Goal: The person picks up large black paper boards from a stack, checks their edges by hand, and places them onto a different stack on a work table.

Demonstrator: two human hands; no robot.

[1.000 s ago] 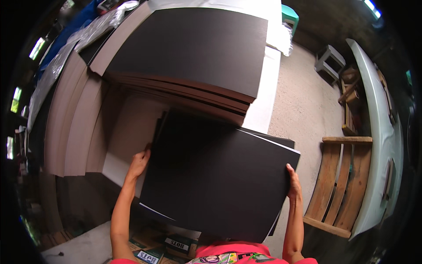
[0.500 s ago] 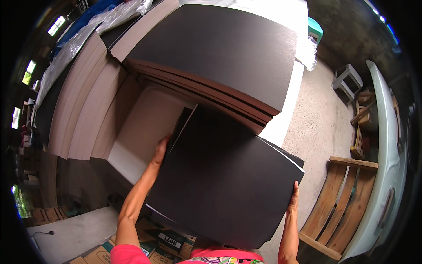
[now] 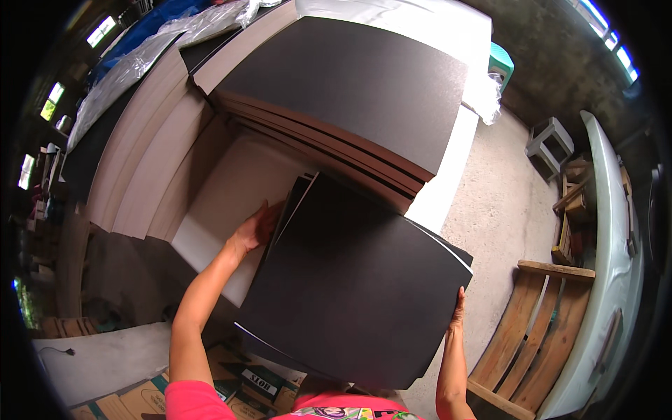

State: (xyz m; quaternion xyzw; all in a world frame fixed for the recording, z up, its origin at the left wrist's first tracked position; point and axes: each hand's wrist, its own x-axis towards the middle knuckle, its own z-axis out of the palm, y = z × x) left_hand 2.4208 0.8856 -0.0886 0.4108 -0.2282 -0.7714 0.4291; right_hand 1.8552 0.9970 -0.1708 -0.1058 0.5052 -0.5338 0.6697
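Left grip (image 3: 257, 225), a bare hand, unclenched, fingers pointing up and inward against the left side of a loose pile of black sheets (image 3: 357, 287). Right grip (image 3: 458, 311), also bare, set upright along the pile's right edge near its far corner; fingertips show at the rim, the rest is partly hidden, so cannot tell whether it pinches or only presses. Pile lies between the two, in front of the body, turned askew, its far side up close against a taller stack of black-topped boards (image 3: 350, 91) with brown edges. Sheets not flush: white slivers at the near-left and far-right edges, dark corners jutting out at left and right. Bare pale top of the bench (image 3: 231, 210) visible left of the pile. Further left, high stacks of pale-edged boards (image 3: 143, 168), crumpled clear plastic (image 3: 157, 59) over the back, blue sheeting (image 3: 150, 28) behind it. Below, by the pink shirt (image 3: 192, 400), cardboard boxes (image 3: 262, 388). Right side: concrete floor (image 3: 497, 189), slatted wooden frame (image 3: 535, 336), long pale panel (image 3: 607, 266) beyond it. Farther up, a grey stool (image 3: 549, 143); a teal stool (image 3: 500, 63) beside the bench's far right, clear wrap (image 3: 488, 101) bunched just below it.
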